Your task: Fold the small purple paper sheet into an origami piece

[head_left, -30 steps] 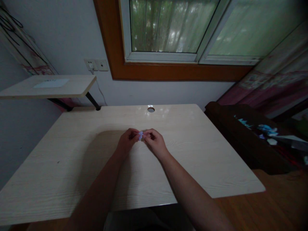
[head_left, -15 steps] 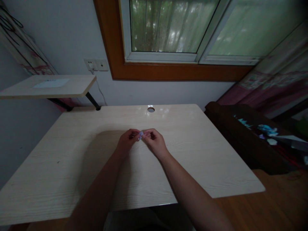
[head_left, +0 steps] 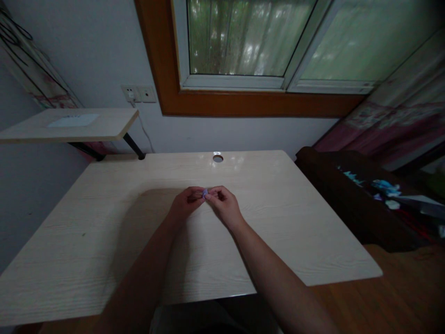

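Between my two hands is a small pale purple piece (head_left: 205,193), thin like folded paper; its exact kind is too small to make out. My left hand (head_left: 183,202) pinches it from the left with thumb and fingertips. From the right, my right hand (head_left: 225,202) grips it the same way, thumb in front. Both hands are close together over the middle of the light wood-grain desk (head_left: 278,222). Fingertips cover part of the piece.
A raised shelf (head_left: 114,127) on black legs stands at the desk's back left, with a paper sheet (head_left: 73,120) on it. A round cable hole (head_left: 218,158) lies near the back edge. Dark brown furniture (head_left: 333,185) with assorted items stands right of the desk.
My left thumb and fingers have shifted slightly to the right and closer around the purple piece, which now looks narrower and more covered. My right hand stays nearly still.
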{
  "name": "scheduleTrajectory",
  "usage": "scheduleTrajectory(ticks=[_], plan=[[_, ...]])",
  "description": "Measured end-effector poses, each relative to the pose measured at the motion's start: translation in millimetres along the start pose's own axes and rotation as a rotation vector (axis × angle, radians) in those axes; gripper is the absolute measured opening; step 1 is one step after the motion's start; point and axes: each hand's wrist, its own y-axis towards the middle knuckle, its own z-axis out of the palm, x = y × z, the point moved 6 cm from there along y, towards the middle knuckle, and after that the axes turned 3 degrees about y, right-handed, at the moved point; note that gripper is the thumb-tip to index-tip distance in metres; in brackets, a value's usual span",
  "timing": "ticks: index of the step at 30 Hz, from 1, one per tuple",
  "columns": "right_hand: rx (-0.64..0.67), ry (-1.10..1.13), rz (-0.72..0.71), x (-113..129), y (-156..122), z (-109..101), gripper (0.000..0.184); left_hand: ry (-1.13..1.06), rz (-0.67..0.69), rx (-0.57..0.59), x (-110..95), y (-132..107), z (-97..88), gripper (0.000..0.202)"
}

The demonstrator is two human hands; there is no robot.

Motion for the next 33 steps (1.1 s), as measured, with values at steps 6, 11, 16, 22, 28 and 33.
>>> scheduleTrajectory(ticks=[6, 11, 16, 22, 28, 33], plan=[[0.015, 0.016, 0.003, -1.4, -0.1, 0.9, 0.022, 0.079, 0.001, -0.021, -0.4, -0.8, 0.4, 0.036], [0.016, 0.006, 0.015, -1.2, -0.7, 0.6, 0.023, 0.09, -0.01, -0.026, 5.1, -0.4, -0.5, 0.035], [0.014, -0.013, 0.019, 0.4, -0.4, 0.8, 0.024, 0.038, -0.009, -0.027, 7.8, 1.3, -2.1, 0.036], [0.01, -0.013, 0.013, 1.4, 0.2, 1.9, 0.025, -0.022, -0.011, -0.039, 3.6, 0.7, -1.8, 0.035], [0.024, -0.106, -0.028, 3.4, -0.6, 2.5, 0.024, -0.019, -0.003, -0.02, 1.7, -0.6, 0.7, 0.035], [0.041, -0.188, -0.062, 6.6, -2.2, 4.4, 0.024, 0.099, 0.013, -0.021, 0.7, -2.3, 1.4, 0.031]])
